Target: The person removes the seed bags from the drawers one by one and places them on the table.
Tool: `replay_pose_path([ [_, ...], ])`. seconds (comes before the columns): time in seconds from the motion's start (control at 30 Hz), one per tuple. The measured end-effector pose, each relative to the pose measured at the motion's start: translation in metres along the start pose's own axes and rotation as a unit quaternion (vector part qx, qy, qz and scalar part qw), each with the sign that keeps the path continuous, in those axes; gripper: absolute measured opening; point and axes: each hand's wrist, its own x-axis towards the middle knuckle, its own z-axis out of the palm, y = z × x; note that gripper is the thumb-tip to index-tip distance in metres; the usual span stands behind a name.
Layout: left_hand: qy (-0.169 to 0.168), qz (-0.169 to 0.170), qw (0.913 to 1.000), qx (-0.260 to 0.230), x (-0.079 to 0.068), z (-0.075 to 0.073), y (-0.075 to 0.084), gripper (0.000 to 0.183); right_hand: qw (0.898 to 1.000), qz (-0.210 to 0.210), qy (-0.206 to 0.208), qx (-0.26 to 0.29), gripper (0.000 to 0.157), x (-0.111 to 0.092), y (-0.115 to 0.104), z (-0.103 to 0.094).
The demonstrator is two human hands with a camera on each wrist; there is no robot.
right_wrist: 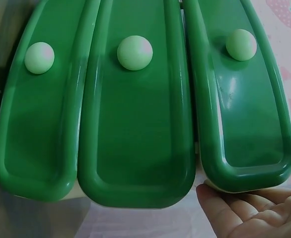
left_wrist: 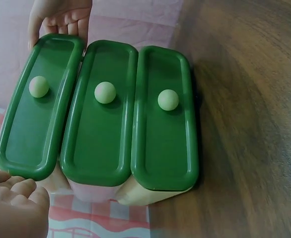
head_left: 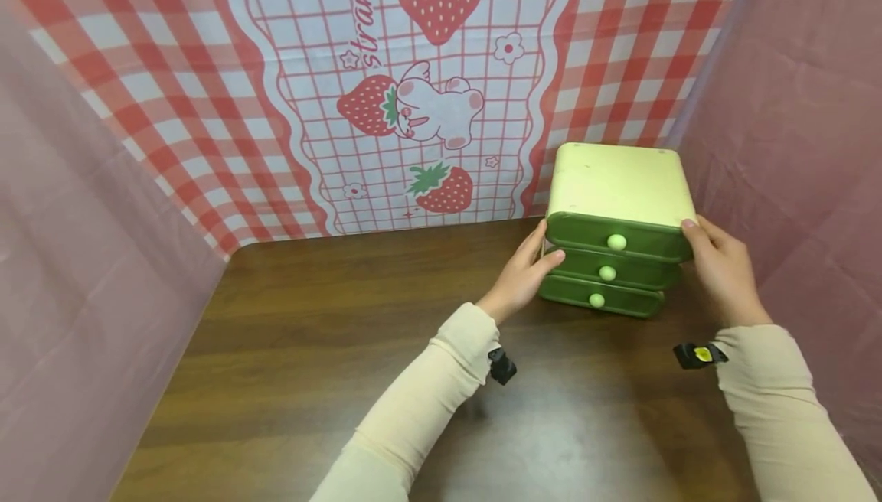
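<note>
A small three-drawer storage box (head_left: pixel 620 184) stands at the right of the table, its top pale yellow and its drawer fronts dark green. Each front carries a round pale green knob (head_left: pixel 616 242). My left hand (head_left: pixel 517 280) holds the left side of the top tier, thumb toward the front and fingers along the side. On the opposite side my right hand (head_left: pixel 726 268) grips the top tier, its thumb at the upper front corner. In the left wrist view the top drawer front (left_wrist: pixel 34 124) sits slightly askew from the two below, with a narrow gap between.
The box stands on a brown wooden table (head_left: pixel 331 349). Behind rises a red-and-white checked cloth (head_left: pixel 296 50) with strawberry prints. Pink cloth walls close in the left and the right (head_left: pixel 799 142), the right one close beside the box and my right hand.
</note>
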Motion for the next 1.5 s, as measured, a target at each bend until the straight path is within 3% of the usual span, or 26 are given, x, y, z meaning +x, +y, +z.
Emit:
replay_pose_path([
  [0.33, 0.051, 0.031, 0.9974, -0.042, -0.014, -0.016, -0.010, 0.059, 0.999, -0.008, -0.025, 0.018, 0.073, -0.004, -0.011, 0.021],
  [1.1, 0.138, 0.067, 0.9874, 0.040, -0.065, -0.063, -0.020, 0.055, 0.990, -0.098, -0.095, 0.024, 0.064, -0.015, -0.035, 0.077],
  [1.3, 0.175, 0.065, 0.9823, 0.019, -0.078, -0.076, -0.019, 0.053, 0.988, -0.111, -0.106, 0.033, 0.066, -0.021, -0.044, 0.094],
  [1.5, 0.239, 0.069, 0.9681, 0.025, -0.090, -0.091, -0.020, 0.046, 0.983, -0.127, -0.131, 0.026, 0.068, -0.025, -0.051, 0.111],
])
